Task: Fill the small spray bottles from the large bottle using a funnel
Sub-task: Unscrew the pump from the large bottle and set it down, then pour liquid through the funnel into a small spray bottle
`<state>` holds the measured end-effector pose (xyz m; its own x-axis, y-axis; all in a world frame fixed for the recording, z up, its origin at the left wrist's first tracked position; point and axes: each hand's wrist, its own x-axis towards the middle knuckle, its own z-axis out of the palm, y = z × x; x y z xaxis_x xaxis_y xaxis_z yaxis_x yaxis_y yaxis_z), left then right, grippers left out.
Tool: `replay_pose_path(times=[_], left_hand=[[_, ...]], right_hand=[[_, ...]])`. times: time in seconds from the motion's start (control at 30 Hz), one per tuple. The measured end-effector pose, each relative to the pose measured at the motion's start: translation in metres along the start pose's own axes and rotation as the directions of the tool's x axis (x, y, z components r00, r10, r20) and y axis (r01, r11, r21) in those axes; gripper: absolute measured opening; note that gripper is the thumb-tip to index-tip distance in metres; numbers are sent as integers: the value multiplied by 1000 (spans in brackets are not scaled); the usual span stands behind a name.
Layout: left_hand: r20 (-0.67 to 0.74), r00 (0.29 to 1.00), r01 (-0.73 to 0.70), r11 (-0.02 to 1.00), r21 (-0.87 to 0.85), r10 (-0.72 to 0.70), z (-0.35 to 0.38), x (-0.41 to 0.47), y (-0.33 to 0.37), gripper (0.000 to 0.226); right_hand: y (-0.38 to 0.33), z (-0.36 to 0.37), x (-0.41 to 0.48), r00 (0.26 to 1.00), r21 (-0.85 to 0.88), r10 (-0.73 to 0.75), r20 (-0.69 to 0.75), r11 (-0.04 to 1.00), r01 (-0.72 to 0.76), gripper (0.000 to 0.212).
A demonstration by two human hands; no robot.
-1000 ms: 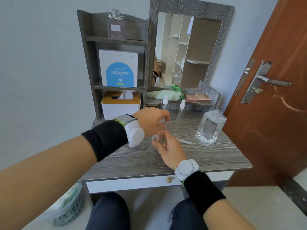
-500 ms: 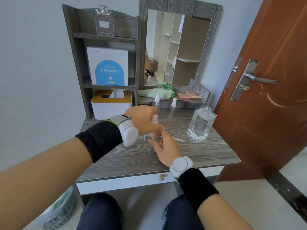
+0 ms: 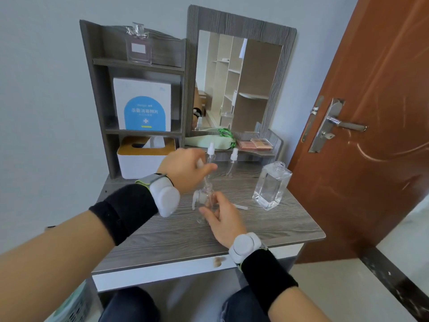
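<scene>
Large bottle (image 3: 271, 184) — right of small bottle (image 3: 205, 203)

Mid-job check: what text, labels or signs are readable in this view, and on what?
"杀菌消毒棉片": blue panel of the white box on the shelf.
White plus sign: same panel, below that text.
Smaller print on that panel: too blurred to read.
Perfume bottle label: nothing legible.
Large bottle, small spray bottles: no text visible.

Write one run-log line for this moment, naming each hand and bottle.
left hand: holds spray top, tube at neck | right hand: grips small bottle | large bottle: uncapped, upright
</scene>
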<state>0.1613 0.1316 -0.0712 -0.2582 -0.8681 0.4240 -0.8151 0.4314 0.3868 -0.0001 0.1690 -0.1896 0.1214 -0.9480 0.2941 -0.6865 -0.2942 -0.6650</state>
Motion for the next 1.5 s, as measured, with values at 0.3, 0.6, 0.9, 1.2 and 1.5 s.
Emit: replay_pose_path(times=[0.3, 0.6, 0.9, 1.2, 1.5], left_hand=[[-247, 890, 222, 837, -500, -383, -20, -33, -61, 35], [52, 894, 447, 879, -167, -445, 44, -70, -102, 16], [31, 965, 256, 960, 116, -261, 49, -61, -123, 33], [151, 885, 377, 868, 323, -441, 41, -6, -131, 18], [119, 941, 303, 946, 119, -316, 19, 1, -102, 19]], right_hand=[[3, -2, -1, 1000, 2, -11, 8, 1000, 11, 21], [7, -1, -1, 1000, -6, -27, 3, 1000, 27, 18], [9, 2, 0, 999, -20, -33, -10, 999, 33, 17], [13, 5, 1, 999, -6, -30, -11, 1000, 30, 21], [6, 5, 1, 1000, -24, -5, -14, 1000, 5, 18]])
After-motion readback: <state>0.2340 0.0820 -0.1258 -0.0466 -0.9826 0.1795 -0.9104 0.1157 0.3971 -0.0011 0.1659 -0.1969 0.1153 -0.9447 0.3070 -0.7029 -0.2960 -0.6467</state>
